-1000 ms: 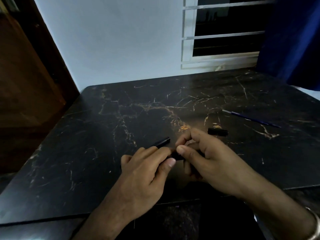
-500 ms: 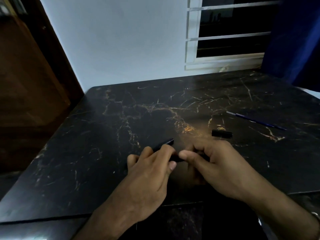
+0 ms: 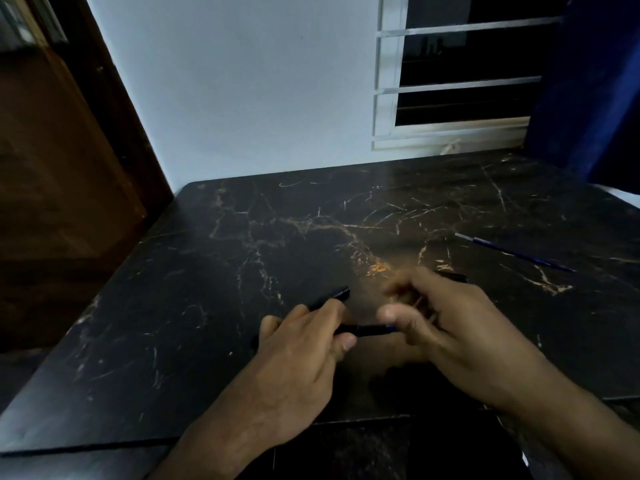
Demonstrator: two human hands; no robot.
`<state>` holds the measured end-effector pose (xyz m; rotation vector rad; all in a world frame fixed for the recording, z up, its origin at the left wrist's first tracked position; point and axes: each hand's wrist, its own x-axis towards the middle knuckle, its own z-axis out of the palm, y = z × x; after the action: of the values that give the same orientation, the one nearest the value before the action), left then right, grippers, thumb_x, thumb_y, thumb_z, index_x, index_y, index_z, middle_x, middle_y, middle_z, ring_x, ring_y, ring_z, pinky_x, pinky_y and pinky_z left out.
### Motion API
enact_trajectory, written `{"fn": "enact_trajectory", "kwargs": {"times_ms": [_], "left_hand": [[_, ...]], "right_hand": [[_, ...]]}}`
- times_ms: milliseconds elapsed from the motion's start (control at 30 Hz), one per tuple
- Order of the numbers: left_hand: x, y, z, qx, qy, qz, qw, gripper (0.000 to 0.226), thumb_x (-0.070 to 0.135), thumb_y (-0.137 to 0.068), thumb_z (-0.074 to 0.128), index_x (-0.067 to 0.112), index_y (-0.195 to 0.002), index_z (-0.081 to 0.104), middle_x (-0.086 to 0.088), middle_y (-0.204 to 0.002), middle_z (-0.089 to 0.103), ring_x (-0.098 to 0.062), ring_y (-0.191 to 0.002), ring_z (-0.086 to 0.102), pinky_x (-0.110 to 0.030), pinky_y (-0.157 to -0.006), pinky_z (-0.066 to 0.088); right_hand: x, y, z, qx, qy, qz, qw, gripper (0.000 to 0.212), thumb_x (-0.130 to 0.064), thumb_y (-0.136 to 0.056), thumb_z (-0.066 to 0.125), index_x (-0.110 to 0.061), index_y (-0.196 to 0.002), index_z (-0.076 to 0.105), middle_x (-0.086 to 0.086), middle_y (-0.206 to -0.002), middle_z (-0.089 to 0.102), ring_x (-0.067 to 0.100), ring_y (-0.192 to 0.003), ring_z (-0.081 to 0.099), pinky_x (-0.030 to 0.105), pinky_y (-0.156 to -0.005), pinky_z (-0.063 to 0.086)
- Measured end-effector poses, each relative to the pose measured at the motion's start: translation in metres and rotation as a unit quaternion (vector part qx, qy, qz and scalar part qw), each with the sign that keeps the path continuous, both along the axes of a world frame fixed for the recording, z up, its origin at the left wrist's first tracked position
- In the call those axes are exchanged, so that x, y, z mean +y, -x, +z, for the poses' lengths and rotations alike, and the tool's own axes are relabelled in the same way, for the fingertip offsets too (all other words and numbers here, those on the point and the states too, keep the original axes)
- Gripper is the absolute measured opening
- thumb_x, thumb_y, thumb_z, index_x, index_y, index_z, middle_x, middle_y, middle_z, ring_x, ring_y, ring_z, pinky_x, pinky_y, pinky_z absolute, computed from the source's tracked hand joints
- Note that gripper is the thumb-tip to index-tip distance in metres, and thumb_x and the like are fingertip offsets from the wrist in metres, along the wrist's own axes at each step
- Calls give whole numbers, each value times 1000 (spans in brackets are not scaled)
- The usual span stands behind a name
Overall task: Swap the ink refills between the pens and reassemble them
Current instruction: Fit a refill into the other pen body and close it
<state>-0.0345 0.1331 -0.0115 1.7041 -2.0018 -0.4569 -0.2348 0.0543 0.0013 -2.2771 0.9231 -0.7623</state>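
My left hand (image 3: 304, 358) rests low over the table, closed around a black pen barrel (image 3: 334, 295) whose threaded end pokes out past the fingers. From between its thumb and forefinger a thin dark ink refill (image 3: 367, 330) with a blue end runs right to the thumb of my right hand (image 3: 450, 327). The right hand is motion-blurred and pinches that end. A short black pen piece (image 3: 454, 277) lies just behind the right hand, partly hidden. A second, blue refill (image 3: 512, 252) lies loose on the table to the far right.
The work surface is a black marble-patterned table (image 3: 207, 306) whose front edge runs under my wrists. A wooden door stands at the left, a white wall and barred window behind, and a blue curtain (image 3: 595, 98) at the far right.
My hands were together over the pen; the right hand has now drawn away to the right, exposing a length of thin refill between the two hands. The left hand stayed put.
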Motion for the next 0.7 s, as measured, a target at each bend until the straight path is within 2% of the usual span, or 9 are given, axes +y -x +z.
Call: {"fn": "enact_trajectory", "kwargs": {"times_ms": [67, 133, 233, 267, 367, 433, 533, 600, 700], "left_hand": [[-1, -2, 0, 2, 0, -4, 1000, 12, 38, -101, 33, 42, -100, 44, 37, -101, 45, 15, -101, 32, -19, -88, 28], [-2, -3, 1, -5, 6, -15, 1000, 13, 40, -100, 32, 43, -97, 44, 33, -106, 44, 7, -101, 40, -22, -90, 28], [-3, -5, 1, 24, 10, -9, 1000, 14, 41, -98, 32, 44, -95, 46, 27, -105, 49, 2, -100, 45, -26, -88, 33], [-3, -6, 1, 31, 11, -8, 999, 15, 41, -98, 32, 45, -95, 46, 26, -105, 50, 2, -100, 45, -26, -87, 35], [-2, -6, 2, 22, 11, -13, 1000, 14, 41, -98, 32, 43, -94, 45, 27, -104, 48, 8, -99, 41, -23, -85, 33], [-2, -4, 0, 0, 13, -18, 1000, 14, 40, -99, 32, 41, -95, 45, 20, -96, 52, 9, -99, 40, -23, -86, 31], [-3, -1, -3, -6, 13, -18, 1000, 14, 42, -100, 32, 39, -94, 45, 16, -81, 54, 3, -98, 43, -22, -90, 28], [-3, -2, -2, 4, 12, -13, 1000, 13, 41, -99, 32, 41, -93, 44, 18, -80, 53, 3, -96, 44, -22, -90, 29], [-4, -6, -3, 6, 9, -8, 1000, 14, 41, -99, 33, 42, -92, 45, 18, -80, 54, 4, -95, 45, -25, -91, 31]], "right_hand": [[-1, 1, -2, 22, 12, 35, 999, 46, -67, -68, 67, -41, -105, 56, -22, -98, 59, 0, -91, 61, 16, -74, 52], [2, -1, -5, 52, 90, 44, 994, 18, -47, -83, 66, -34, -95, 63, -18, -89, 60, 1, -85, 60, 13, -71, 47], [4, -2, -5, 59, 87, 8, 994, 54, -72, -89, 32, -27, -78, 62, -11, -74, 62, 7, -71, 60, 23, -60, 48], [3, -3, -6, 55, 83, 7, 995, 58, -79, -85, 28, -30, -80, 59, -12, -79, 61, 8, -74, 60, 24, -60, 48], [3, -3, -8, 41, 77, 31, 996, 35, -70, -81, 51, -42, -101, 49, -26, -104, 51, 1, -93, 56, 20, -71, 51], [4, -6, -10, 56, 129, 45, 989, 28, -55, -90, 50, -29, -93, 58, -18, -89, 55, 3, -80, 57, 25, -67, 50], [3, -7, -9, 81, 135, -17, 987, 58, -70, -90, 27, -24, -73, 58, -11, -69, 56, 7, -65, 54, 36, -59, 50], [3, -5, -7, 61, 100, 6, 993, 50, -75, -85, 37, -31, -87, 59, -16, -84, 58, 5, -78, 58, 24, -65, 50], [5, -5, -10, 98, 107, 70, 987, 22, -49, -87, 59, -38, -106, 54, -24, -105, 51, -2, -92, 55, 17, -75, 48]]}}
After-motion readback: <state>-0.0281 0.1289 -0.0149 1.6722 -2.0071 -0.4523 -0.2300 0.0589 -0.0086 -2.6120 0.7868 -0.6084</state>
